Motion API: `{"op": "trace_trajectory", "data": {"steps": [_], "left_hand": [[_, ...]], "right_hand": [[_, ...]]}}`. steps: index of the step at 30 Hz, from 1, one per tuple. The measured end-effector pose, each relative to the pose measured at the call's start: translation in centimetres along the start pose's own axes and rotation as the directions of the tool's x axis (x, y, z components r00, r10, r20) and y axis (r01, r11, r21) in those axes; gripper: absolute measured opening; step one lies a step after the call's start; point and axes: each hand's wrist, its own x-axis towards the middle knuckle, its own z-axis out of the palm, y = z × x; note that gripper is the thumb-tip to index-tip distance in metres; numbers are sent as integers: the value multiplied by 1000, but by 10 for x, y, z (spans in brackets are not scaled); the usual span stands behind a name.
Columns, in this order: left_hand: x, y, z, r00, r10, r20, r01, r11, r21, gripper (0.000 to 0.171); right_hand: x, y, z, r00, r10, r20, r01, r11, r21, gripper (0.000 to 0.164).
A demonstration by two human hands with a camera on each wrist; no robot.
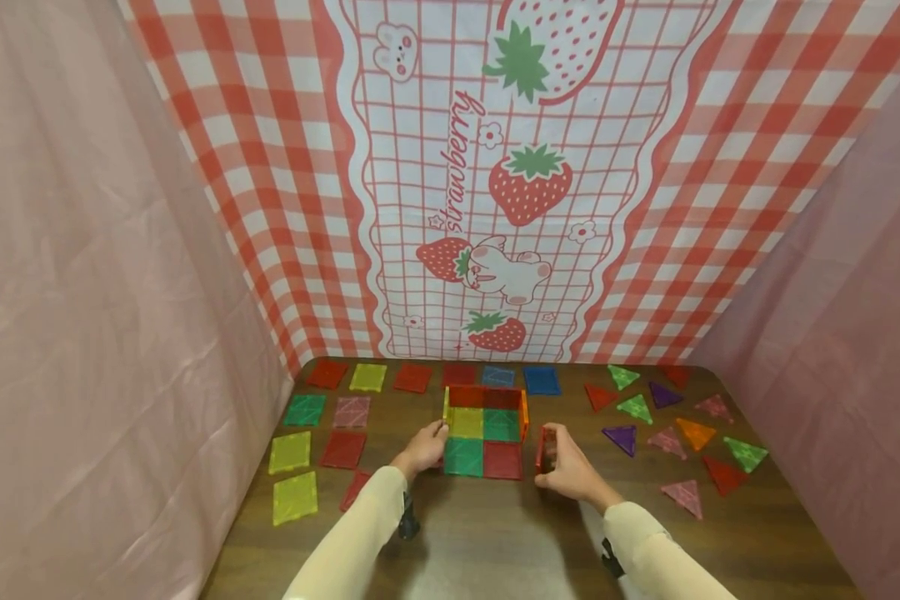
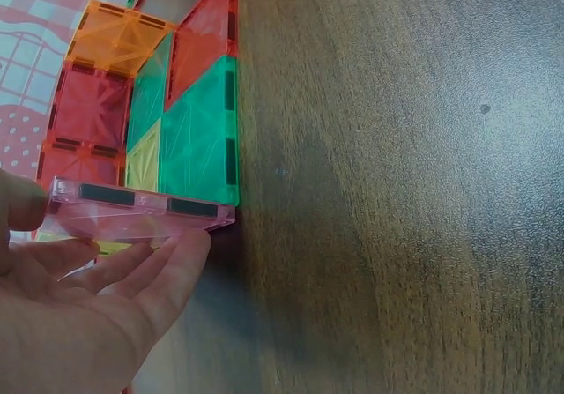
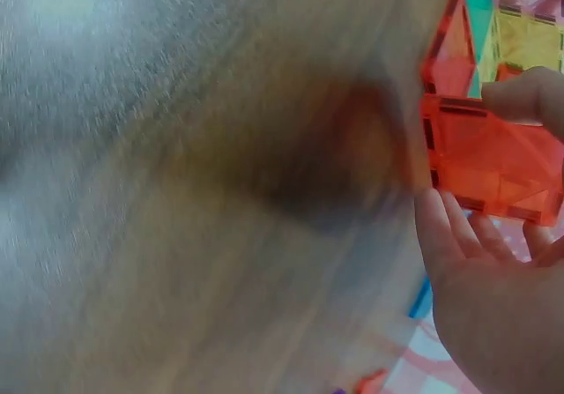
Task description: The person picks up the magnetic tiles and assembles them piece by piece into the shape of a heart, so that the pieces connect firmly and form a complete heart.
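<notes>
A base of square magnetic tiles lies mid-table, with a yellow tile, a green tile and a red base tile among them. Red tiles stand along its back edge and an orange tile at its right. By the front left edge, my left hand holds a pink square tile upright between thumb and fingers, against the green tile's side. Off to the right of the base, my right hand grips an upright red tile, thumb on one edge and fingertips at the opposite one.
More square tiles lie flat at left, including a yellow one, and along the back, including a blue one. Several triangles, such as a purple one, are scattered at right. A strawberry-print cloth hangs behind the wooden table.
</notes>
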Motion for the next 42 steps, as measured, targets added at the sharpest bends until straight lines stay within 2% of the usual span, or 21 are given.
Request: {"op": "trace_trajectory", "data": {"steps": [5, 13, 19, 25, 28, 32, 38, 42], "left_hand": [[0, 1, -1, 1000, -4, 9, 3, 1000, 10, 55], [0, 0, -1, 1000, 4, 2, -4, 1000, 25, 55], [1, -1, 0, 1000, 10, -11, -10, 1000, 17, 54], [2, -1, 2, 999, 21, -27, -20, 999, 33, 53], [3, 1, 2, 999, 22, -38, -20, 999, 47, 51], [4, 3, 2, 1000, 8, -17, -7, 999, 41, 51], [6, 6, 1, 1000, 10, 14, -11, 999, 52, 52], [3, 4, 4, 999, 33, 17, -35, 994, 100, 59]], "right_hand": [[2, 2, 8, 998, 49, 24, -52, 994, 97, 93], [6, -2, 18, 996, 83, 34, -87, 989, 117, 94], [8, -7, 20, 994, 97, 43, -100, 993, 68, 94], [20, -15, 8, 993, 77, 91, -79, 997, 11, 97], [35, -21, 0, 997, 46, 55, -44, 998, -51, 90], [56, -31, -10, 999, 46, 19, -43, 989, -144, 80], [86, -45, -18, 992, 70, 104, -46, 976, -215, 66], [94, -42, -18, 993, 66, 96, -40, 968, -246, 55]]}}
